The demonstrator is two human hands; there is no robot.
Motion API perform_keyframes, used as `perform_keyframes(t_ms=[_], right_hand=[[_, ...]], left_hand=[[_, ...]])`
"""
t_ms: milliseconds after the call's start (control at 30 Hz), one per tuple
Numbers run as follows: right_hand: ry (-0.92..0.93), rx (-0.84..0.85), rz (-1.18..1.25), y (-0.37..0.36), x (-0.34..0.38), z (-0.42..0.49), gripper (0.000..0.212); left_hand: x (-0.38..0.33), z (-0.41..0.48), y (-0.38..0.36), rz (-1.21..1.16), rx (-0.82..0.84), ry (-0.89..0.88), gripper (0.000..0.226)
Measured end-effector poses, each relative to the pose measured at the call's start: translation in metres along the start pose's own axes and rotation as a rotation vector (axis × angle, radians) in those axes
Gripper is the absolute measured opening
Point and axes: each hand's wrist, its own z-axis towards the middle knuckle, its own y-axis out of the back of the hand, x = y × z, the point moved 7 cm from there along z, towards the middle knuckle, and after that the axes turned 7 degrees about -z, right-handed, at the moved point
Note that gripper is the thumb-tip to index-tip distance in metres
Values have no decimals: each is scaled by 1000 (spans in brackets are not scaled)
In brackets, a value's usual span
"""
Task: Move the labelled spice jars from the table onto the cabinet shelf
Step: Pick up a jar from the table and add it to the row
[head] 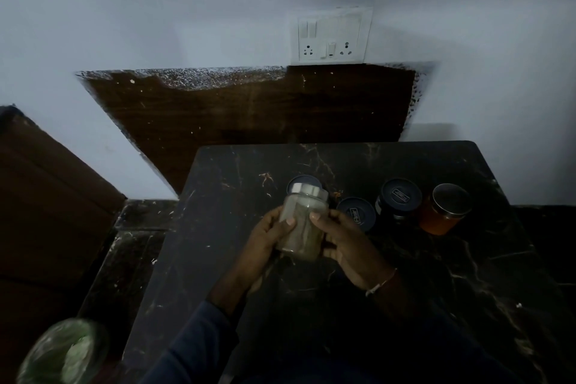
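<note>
Nearest the camera, at the lower left, a blurred green-tinted object [64, 352] sits off the worktop [218, 259]; what it is cannot be told. Above the dark marble worktop, the left hand [268, 237] and right hand [346, 243] both close their grip on one clear jar [304, 224] with a silver lid, thumbs pressed on its front. It holds a pale greyish spice and is tilted, lid away from the person. No label can be made out in this dim light.

The risk, as I judge it, is a slip: smooth glass, held tilted and lifted clear of the surface, could drop onto the marble if one hand lets go before the other has a firm hold. A loose lid could also spill powder.

Just behind the held jar stands a blue-lidded jar [304, 182], partly hidden. To the right stand another blue-lidded jar [355, 213], a dark jar [399, 198] and an orange-filled jar [444, 209], close together; a careless sweep could knock them. At the far left is a brown panel [46, 196], perhaps the cabinet; no shelf shows. On the far wall sits a switch plate [332, 36].
</note>
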Motion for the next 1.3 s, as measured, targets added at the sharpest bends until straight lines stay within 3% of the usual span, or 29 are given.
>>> perform_keyframes(t_ms=[67,233,433,533,633,900,1067,1300], right_hand=[[0,14,34,-4,6,1,67],[12,25,80,-7,17,0,41],[10,-95,8,-2,18,1,35],[36,-128,-19,1,21,2,32],[54,-154,-38,2,22,2,31],[7,-22,-8,-5,15,7,39],[22,-74,4,0,18,8,57],[46,-65,-4,-1,24,4,55]], left_hand=[[2,-1,0,-98,4,3,61],[-7,0,7,23,-137,-33,68],[-16,0,8,136,-218,-116,27],[-17,3,12,116,-206,-157,32],[-13,5,12,21,-111,-114,52],[-8,1,9,-92,-156,-74,54],[-9,4,8,-16,-150,-63,45],[-14,3,9,8,-175,-150,29]])
